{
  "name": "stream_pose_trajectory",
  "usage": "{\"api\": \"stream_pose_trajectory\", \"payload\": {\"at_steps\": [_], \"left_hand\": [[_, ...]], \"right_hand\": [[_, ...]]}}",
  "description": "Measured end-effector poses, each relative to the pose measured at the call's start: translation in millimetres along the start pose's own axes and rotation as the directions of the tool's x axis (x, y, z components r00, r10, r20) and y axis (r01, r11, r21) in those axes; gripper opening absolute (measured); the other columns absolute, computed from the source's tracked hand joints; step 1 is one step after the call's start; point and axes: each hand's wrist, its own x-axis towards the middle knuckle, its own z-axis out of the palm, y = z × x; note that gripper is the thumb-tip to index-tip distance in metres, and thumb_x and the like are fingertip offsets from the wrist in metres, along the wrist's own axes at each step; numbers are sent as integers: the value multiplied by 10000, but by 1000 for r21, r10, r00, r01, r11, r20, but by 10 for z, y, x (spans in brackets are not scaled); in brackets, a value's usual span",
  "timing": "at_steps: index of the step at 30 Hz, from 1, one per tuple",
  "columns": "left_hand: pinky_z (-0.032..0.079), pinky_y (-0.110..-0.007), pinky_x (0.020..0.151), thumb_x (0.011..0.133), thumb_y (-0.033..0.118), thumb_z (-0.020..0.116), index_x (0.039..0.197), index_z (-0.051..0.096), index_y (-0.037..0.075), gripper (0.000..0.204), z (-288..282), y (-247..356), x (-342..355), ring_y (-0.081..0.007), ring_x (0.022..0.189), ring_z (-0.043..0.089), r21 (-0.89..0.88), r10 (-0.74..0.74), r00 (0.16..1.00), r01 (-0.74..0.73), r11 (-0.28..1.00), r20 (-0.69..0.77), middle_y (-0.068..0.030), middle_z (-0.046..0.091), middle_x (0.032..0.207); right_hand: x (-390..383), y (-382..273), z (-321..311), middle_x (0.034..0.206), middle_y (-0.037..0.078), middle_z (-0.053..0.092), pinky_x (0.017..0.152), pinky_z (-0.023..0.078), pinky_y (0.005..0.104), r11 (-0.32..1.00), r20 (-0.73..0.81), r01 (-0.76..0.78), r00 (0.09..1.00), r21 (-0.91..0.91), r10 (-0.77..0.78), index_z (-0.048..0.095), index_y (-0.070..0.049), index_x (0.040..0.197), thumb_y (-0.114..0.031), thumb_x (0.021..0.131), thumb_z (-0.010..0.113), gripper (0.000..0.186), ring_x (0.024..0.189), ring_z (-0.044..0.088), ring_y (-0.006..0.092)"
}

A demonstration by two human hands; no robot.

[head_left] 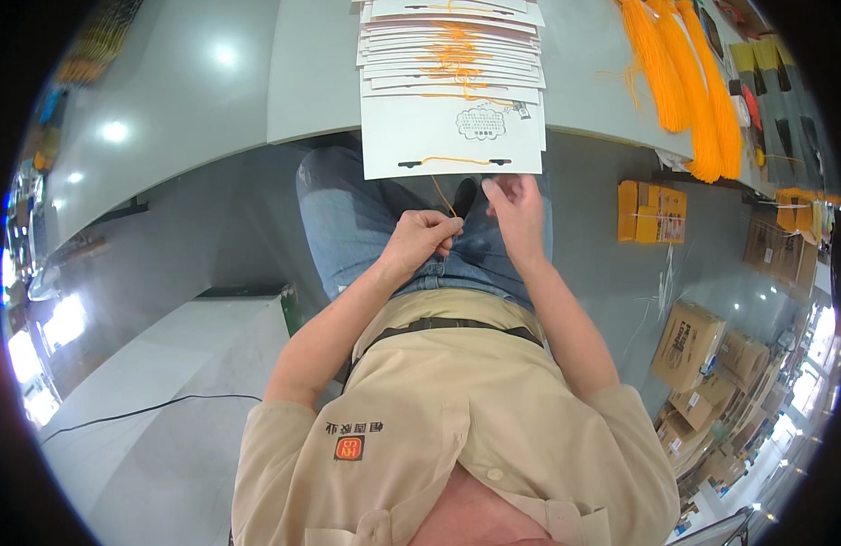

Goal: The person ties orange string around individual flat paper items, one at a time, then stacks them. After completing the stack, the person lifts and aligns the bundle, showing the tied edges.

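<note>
My left hand (419, 242) is closed in a pinch on a thin orange cord (443, 196), whose upper end runs up toward the stack. Just above my hands, a flat white paper piece (411, 136) sticks out over the table's front edge. It has a printed cloud shape, two dark slots and an orange cord strung between them near its lower edge. My right hand (518, 209) is just below that piece's lower right corner, with thumb and fingers apart; whether its fingertips touch the paper I cannot tell.
Behind the nearest piece, several similar white pieces (384, 45) overlap on the grey table (316, 73), orange cords along their middle. Bundles of orange cord (702, 100) hang over the table's right edge. On the floor to the right are a yellow-orange box (652, 211) and cardboard cartons (689, 346).
</note>
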Motion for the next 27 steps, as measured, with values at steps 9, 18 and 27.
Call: {"api": "stream_pose_trajectory", "payload": {"at_steps": [9, 18, 27], "left_hand": [[486, -250, 595, 969, 148, 639, 890, 710, -25, 203, -11, -197, 139, -96, 632, 591, -69, -4, 972, -13, 998, -234, -28, 656, 719], [435, -235, 561, 943, 202, 696, 787, 689, -19, 270, 104, 228, -66, -54, 593, 525, 201, 205, 951, -159, 967, -232, 4, 612, 647], [460, -233, 606, 949, 180, 700, 931, 711, -32, 212, 147, 226, 197, -64, 646, 540, 68, 294, 885, -289, 955, -362, -10, 650, 762]], "right_hand": [[-163, 35, 234, 836, 43, 675, 690, 534, 274, 979, 298, 126, 952, -158, -74, 658, 23, 928, -94, 913, 670, 119, 764, 647, 123], [103, 51, 116, 864, 102, 728, 673, 554, 265, 941, 198, -207, 944, -267, 264, 660, 56, 992, -76, 894, 669, 165, 759, 683, 119], [-289, -11, 131, 835, 72, 701, 687, 557, 278, 957, 204, -234, 942, -173, 267, 683, 50, 1072, -55, 964, 633, 159, 796, 686, 131]]}}
